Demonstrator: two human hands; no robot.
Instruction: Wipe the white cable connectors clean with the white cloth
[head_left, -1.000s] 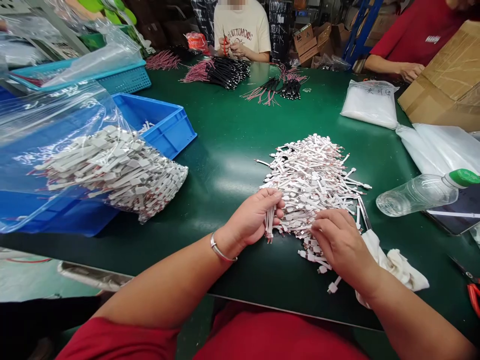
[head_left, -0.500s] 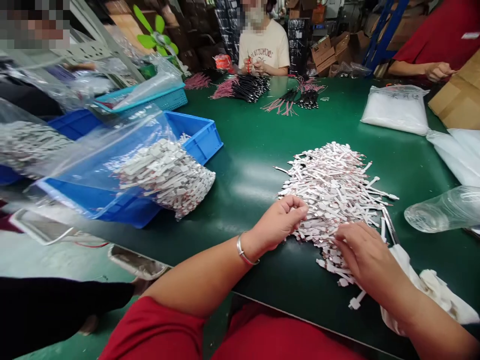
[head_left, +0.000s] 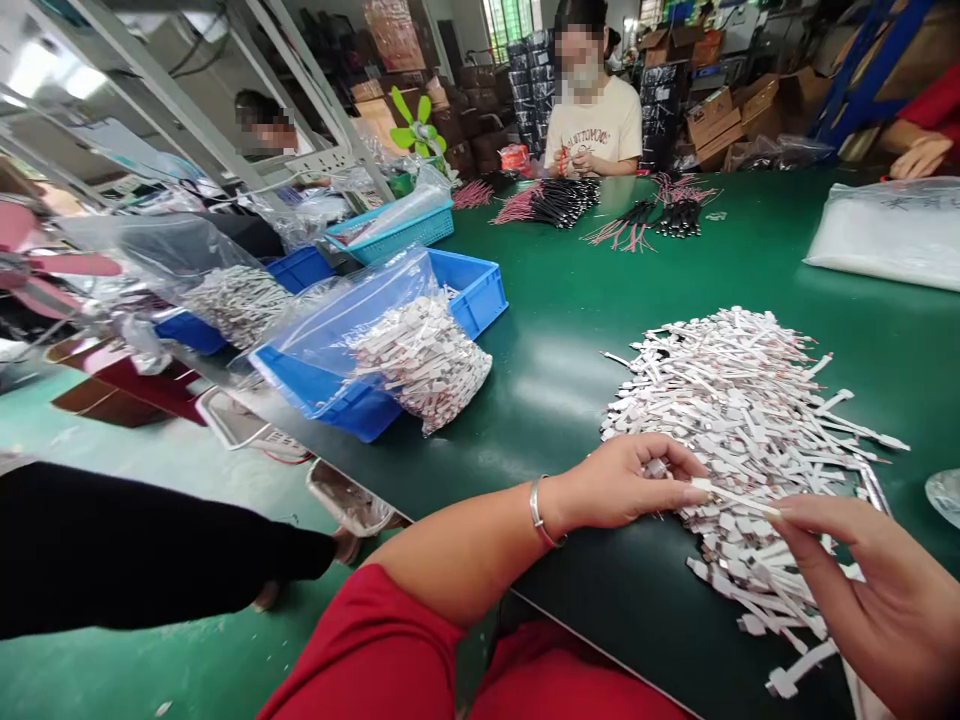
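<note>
A heap of small white strip-shaped parts with pinkish wires (head_left: 742,400) lies on the green table (head_left: 570,330) in front of me. My left hand (head_left: 630,480), with a silver bangle on the wrist, rests at the heap's near left edge, fingers curled round a few of the white parts. My right hand (head_left: 877,590) is at the heap's near right side, its thumb and forefinger pinching one white strip that points toward the left hand.
A clear bag of white parts (head_left: 412,350) spills over a blue bin (head_left: 472,290) at left, with more bags and bins behind. Black and pink cable bundles (head_left: 555,200) lie before a seated person in a beige shirt. A white bag (head_left: 885,230) sits far right.
The view has swung left and up, so the heap and both hands sit further right. My right hand has lifted off the heap, pinching one strip. The bottle has nearly left the view.
</note>
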